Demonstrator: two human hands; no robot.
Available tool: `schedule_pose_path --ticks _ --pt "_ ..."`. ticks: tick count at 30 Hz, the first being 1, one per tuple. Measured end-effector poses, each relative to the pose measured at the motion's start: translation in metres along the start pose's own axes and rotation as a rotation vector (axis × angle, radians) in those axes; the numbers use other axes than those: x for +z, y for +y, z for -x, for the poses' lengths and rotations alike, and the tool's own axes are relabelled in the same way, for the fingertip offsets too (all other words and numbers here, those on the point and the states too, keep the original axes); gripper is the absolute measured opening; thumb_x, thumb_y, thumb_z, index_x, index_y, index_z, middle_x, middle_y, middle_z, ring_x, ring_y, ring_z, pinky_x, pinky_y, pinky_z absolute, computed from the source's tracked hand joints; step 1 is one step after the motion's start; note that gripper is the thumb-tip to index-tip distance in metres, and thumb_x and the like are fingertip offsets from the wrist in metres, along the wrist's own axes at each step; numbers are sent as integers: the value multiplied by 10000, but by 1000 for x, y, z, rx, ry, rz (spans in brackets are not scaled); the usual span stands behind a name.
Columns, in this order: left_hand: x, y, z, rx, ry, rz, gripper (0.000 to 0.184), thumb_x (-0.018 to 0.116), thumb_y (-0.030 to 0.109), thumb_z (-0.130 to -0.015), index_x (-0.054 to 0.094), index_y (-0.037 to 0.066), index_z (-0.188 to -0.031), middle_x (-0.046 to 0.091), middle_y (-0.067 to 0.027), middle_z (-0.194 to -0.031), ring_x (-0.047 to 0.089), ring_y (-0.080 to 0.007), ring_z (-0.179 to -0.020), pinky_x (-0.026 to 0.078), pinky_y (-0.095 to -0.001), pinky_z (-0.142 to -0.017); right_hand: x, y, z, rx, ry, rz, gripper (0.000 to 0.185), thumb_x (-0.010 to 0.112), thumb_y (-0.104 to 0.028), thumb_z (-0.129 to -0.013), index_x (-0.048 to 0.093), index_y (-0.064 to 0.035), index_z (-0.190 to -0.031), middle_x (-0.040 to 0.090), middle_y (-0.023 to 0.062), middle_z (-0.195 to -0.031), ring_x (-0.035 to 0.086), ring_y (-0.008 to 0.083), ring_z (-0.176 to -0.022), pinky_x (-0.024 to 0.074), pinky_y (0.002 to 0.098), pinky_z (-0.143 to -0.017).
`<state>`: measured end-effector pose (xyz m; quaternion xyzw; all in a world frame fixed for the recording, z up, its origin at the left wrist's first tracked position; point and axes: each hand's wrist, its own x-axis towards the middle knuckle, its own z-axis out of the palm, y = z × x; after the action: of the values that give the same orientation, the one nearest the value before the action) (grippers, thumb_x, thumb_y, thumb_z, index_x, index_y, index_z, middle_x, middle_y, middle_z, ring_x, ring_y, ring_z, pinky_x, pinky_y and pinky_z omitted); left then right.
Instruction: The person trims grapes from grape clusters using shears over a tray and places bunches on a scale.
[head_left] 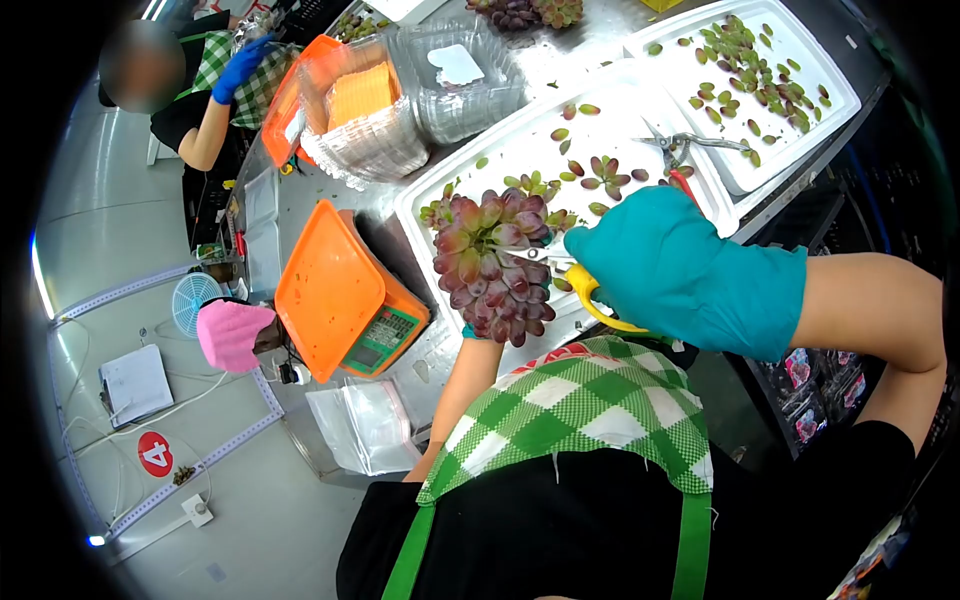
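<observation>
In a teal glove, my right hand (650, 260) is closed round yellow-handled scissors (580, 283). Their metal blades reach in among the rosettes of a large purple-green succulent (485, 255). Beneath that plant is my left hand (469, 332); only a bit of its glove shows, and its fingers are hidden behind the leaves. The succulent is above the near left part of a white tray (530, 130), where loose leaves and small rosettes (606, 176) lie. Red-handled pliers (683, 150) rest across the tray's right side.
An orange scale (345, 300) stands left of the tray, with plastic bags (368, 425) below it. Clear plastic boxes (455, 75) are behind. A second white tray (840, 85) holds many leaves (750, 75). A person in a blue glove (240, 68) is at the upper left.
</observation>
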<state>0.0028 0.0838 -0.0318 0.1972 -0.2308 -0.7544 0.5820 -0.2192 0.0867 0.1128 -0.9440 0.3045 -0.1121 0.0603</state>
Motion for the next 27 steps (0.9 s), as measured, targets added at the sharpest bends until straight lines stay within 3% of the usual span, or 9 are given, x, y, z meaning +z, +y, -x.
schedule_pose_path --ticks 3,6,9,15,27 --pt "-2 0 -1 26 25 -2 421 360 255 -894 297 57 -1260 359 -122 -1272 383 -270 -1152 315 -383 -970 7 0 -7 151 84 4 332 545 -147 -708 530 -10 -1010 518 51 -632 526 217 -577 393 353 -530" --pt "0 0 -1 46 44 -17 422 361 254 -894 296 57 -1261 358 -122 -1273 383 -269 -1152 316 -383 -969 15 1 -15 183 -11 293 396 529 -143 -719 492 -16 -1092 498 29 -641 502 187 -592 374 337 -547" --pt "1 -1 1 46 60 -35 423 363 253 -893 294 57 -1262 358 -121 -1274 382 -268 -1153 316 -382 -969 14 2 -19 182 -52 334 404 525 -141 -716 490 -13 -1098 488 19 -626 492 171 -587 362 333 -547" --pt "3 -3 4 13 62 -69 425 366 251 -893 291 57 -1264 356 -120 -1276 382 -266 -1154 317 -381 -969 23 6 -21 125 85 386 390 517 -149 -742 489 -9 -1104 478 20 -608 486 166 -569 362 329 -544" --pt "4 -7 2 -23 55 -87 431 372 246 -891 286 56 -1268 354 -118 -1279 381 -262 -1156 318 -379 -968 29 10 -17 110 45 445 383 516 -176 -757 488 -6 -1099 484 15 -600 494 165 -561 362 329 -539"
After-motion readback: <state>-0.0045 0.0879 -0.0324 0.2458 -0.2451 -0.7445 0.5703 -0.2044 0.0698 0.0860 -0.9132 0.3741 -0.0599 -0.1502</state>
